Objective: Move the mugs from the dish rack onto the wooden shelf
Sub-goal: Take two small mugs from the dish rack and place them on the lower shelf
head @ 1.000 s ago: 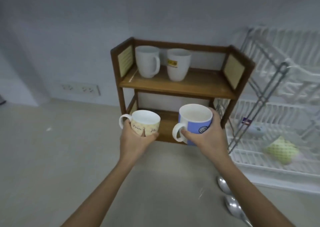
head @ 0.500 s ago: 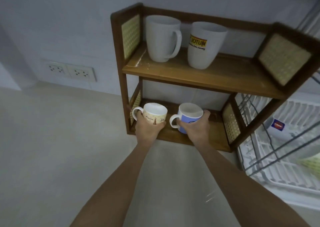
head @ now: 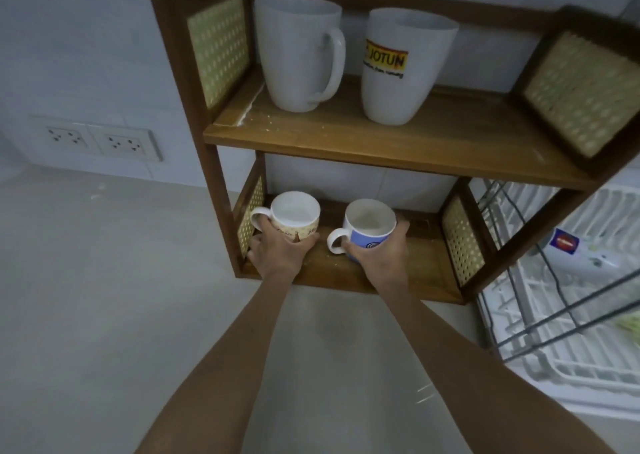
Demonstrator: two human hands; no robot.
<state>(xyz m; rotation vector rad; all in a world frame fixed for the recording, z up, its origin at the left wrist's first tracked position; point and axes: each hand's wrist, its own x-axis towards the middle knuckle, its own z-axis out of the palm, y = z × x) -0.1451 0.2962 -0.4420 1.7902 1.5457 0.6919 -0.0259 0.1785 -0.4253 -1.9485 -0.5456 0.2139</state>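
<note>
Head view looks down on the wooden shelf (head: 363,138), a 2-tier stand with woven cane side panels, backed against the wall on a pale counter (head: 86,298). Just right of the shelf sits the white dish rack (head: 571,343), crossed by dark wire bars, with a white item bearing a blue and red label (head: 568,246) lying in it. Left of the shelf, 2 wall sockets (head: 97,140) sit low on the wall. On the shelf's upper board stand 2 tall white mugs side by side: a plain white mug (head: 298,52) to the left, its handle turned right, and a JOTUN mug (head: 401,66) just beside it. On the shelf's lower board, my left hand (head: 280,253) is wrapped around the cream mug (head: 294,218) near the left cane panel, its handle pointing left. My right hand (head: 379,256) clasps the blue mug (head: 369,228) near the middle of that board, fingers curled round its right side, handle pointing left. Both mugs are upright and apart from each other; whether their bases touch the board, I cannot tell.
</note>
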